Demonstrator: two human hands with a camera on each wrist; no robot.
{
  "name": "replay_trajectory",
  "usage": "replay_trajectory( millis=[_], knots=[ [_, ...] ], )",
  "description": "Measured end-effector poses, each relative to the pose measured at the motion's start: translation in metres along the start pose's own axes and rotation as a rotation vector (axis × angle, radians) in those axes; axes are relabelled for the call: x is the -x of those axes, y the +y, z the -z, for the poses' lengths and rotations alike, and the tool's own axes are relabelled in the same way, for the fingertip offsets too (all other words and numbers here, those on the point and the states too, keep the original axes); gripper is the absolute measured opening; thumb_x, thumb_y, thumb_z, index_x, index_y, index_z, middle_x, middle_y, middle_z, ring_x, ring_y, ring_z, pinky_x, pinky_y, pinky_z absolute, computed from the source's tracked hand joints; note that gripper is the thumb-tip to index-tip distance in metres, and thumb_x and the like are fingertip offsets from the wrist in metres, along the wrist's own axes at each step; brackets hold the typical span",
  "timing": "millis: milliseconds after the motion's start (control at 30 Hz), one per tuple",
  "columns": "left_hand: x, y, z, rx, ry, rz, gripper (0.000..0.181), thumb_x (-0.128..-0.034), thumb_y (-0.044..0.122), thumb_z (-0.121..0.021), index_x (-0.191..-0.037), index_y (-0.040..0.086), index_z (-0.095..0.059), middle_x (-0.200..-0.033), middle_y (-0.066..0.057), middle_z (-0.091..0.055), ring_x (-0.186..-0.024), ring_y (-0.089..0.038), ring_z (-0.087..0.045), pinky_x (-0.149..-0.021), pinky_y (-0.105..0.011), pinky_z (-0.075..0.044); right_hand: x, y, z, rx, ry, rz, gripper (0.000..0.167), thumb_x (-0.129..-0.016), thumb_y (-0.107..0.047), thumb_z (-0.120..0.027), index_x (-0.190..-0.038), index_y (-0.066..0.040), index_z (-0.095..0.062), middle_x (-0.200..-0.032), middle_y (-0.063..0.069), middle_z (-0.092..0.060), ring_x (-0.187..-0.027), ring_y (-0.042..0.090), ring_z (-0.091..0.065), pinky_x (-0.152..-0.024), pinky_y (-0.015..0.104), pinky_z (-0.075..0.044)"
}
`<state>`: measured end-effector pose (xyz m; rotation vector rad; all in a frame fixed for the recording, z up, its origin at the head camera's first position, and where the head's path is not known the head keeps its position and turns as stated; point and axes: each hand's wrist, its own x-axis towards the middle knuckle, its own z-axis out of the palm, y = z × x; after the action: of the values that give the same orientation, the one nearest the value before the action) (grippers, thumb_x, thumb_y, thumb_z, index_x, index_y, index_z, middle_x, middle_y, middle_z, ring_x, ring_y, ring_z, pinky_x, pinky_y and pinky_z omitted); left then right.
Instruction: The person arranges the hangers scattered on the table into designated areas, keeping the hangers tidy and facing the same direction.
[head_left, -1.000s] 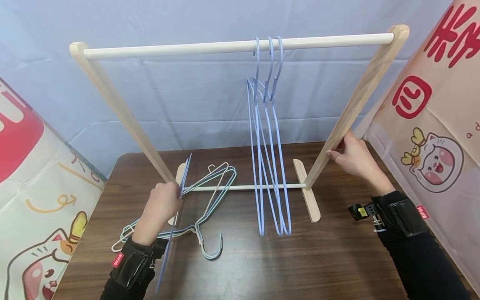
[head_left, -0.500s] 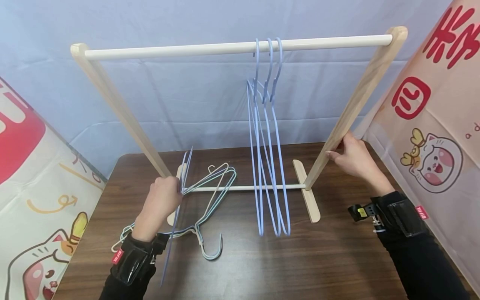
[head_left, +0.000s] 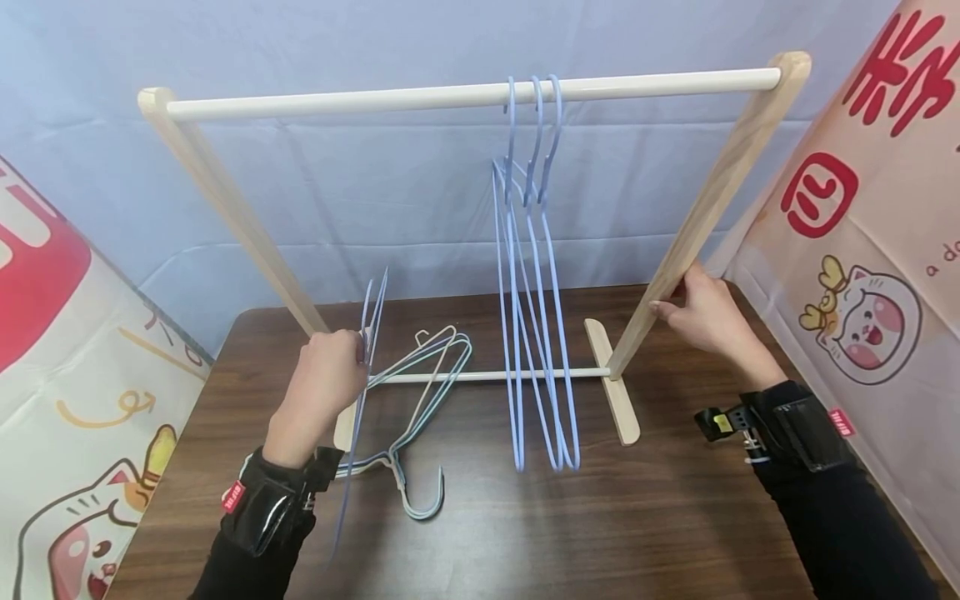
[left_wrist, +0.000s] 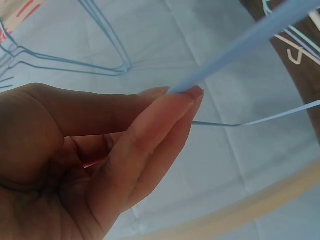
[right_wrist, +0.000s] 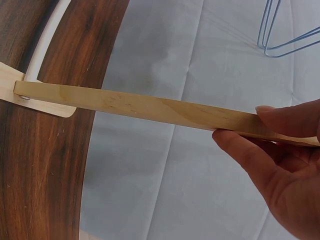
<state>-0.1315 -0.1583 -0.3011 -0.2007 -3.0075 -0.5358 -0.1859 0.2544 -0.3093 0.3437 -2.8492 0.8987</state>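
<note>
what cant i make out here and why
Head: lower end of the left post, behind the left hand
Head: part of piled hangers, behind the left wristband
Left wrist: part of the held hanger, past the edge
Right wrist: hooks of the hanging hangers, past the right edge

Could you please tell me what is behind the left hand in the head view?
The left post and its foot partly show behind the left hand; where they meet is covered.

the table (head_left: 547, 542) is dark wood-grain. behind it hangs creased pale blue cloth (head_left: 375, 200); left of it, a white banner (head_left: 90, 362) with a cartoon cat (head_left: 90, 525); right of it, a pinkish banner (head_left: 896, 242) with another cat (head_left: 862, 321).
</note>
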Motion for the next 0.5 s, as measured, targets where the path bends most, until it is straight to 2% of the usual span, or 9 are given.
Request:
replay_trajectory(
  millis=[267, 400, 500],
  knots=[
    [-0.007, 0.015, 0.013, -0.016, 0.063, -0.065, 0.018, -0.0686, -0.006, -0.052, -0.057, 0.006, -0.050, -0.051, 0.000, -0.040, -0.052, -0.020, -0.039, -0.046, -0.031, -0.031, 0.000, 0.000, 0.001, -0.001, 0.001, -0.006, 0.038, -0.084, -0.005, -0.059, -0.113, 0.008, -0.037, -0.094, 0.029, -0.054, -0.086, 0.043, -0.054, -0.067, 0.047, -0.040],
    [-0.011, 0.023, 0.018, -0.035, 0.070, -0.086, 0.020, -0.0692, -0.005, -0.053, -0.055, 0.007, -0.046, -0.051, -0.001, -0.038, -0.053, -0.021, -0.040, -0.047, -0.033, -0.033, 0.000, 0.001, 0.001, -0.003, 0.001, -0.005, 0.039, -0.084, -0.005, -0.059, -0.113, 0.008, -0.036, -0.094, 0.028, -0.054, -0.086, 0.043, -0.054, -0.067, 0.048, -0.040],
    [-0.013, 0.029, 0.022, -0.041, 0.059, -0.087, 0.019, -0.0709, -0.003, -0.053, -0.056, 0.007, -0.049, -0.053, -0.003, -0.043, -0.054, -0.023, -0.044, -0.049, -0.037, -0.038, 0.000, 0.001, 0.001, -0.003, -0.002, -0.004, 0.039, -0.084, -0.005, -0.059, -0.113, 0.008, -0.036, -0.094, 0.028, -0.054, -0.086, 0.043, -0.054, -0.067, 0.048, -0.040]
  ],
)
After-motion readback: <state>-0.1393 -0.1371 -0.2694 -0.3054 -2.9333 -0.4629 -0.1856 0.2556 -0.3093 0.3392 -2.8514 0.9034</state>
